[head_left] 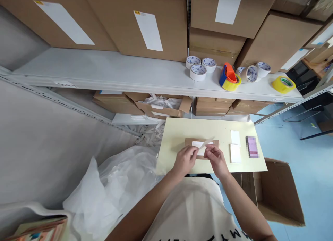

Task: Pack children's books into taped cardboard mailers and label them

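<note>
My left hand [185, 159] is closed, its thumb and fingertips pinching the lower end of a thin whitish strip [207, 142] that looks like paper or a label. The strip slants up to the right. Close beside it, my right hand [216, 159] has its fingers curled and pinched together; what they hold, if anything, is too small to make out. Beneath both hands a flat brown cardboard piece [187, 141] lies on the pale yellow table [173, 133]. A white label [195, 143] rests on the cardboard, partly covered by the hands and strip.
Two stacks of white cards [235, 153] and a blurred purple item [252, 146] lie to the right. Tape rolls [198, 73] and a tape dispenser [230, 77] stand on the shelf [117, 69]. An open carton [279, 192] is at lower right, plastic bags [122, 178] at left.
</note>
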Tool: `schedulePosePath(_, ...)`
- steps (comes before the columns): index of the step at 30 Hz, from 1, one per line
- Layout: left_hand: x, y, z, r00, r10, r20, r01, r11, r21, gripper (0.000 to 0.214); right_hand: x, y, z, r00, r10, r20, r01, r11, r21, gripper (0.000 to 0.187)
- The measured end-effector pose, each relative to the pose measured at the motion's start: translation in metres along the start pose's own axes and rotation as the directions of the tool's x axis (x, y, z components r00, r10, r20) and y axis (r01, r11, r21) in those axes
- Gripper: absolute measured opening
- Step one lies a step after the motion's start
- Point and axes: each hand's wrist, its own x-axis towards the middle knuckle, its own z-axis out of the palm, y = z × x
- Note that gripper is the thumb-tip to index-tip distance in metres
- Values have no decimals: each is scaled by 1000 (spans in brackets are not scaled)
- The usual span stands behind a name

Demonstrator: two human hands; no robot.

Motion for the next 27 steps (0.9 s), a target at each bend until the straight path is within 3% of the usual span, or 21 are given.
schedulePosePath(2, 3, -4, 0, 983, -168, -75, 156, 977, -145, 17, -6, -2, -13, 999, -37, -29, 34, 996, -86, 51)
schedulePosePath(4, 4, -7, 2, 944, -321, -76, 285, 909, -305, 23, -12, -4, -29, 985, -109, -135, 75, 969, -235, 50)
schedulePosePath(6, 3, -8, 8, 909, -417, -11, 373, 825, -425, 30, -15, -4, -43, 975, -127, -182, 69, 953, -295, 45)
schedulePosePath(9, -6, -9, 20, 848, -517, 116, 499, 706, -503, 39, -15, 3, -60, 992, -15, -123, -12, 976, -217, 40)
schedulePosePath(11, -15, -12, 29, 798, -581, 163, 580, 666, -468, 41, -14, 14, -67, 990, 46, -135, -72, 978, -197, 37)
schedulePosePath(13, -25, -18, 35, 767, -625, 145, 628, 685, -368, 40, -15, 27, -71, 982, 81, -169, -116, 971, -210, 34)
schedulePosePath(17, -33, -33, 39, 767, -641, 33, 640, 760, -115, 38, -15, 49, -71, 973, 166, -159, -200, 954, -226, 36)
schedulePosePath(21, -16, -47, 36, 777, -629, -6, 629, 777, 25, 36, 2, 58, -65, 977, 142, -157, -182, 942, -281, 35)
schedulePosePath(27, 13, -64, 37, 745, -666, 45, 660, 745, 96, 35, 37, 58, -62, 979, 134, -152, -186, 891, -413, 36)
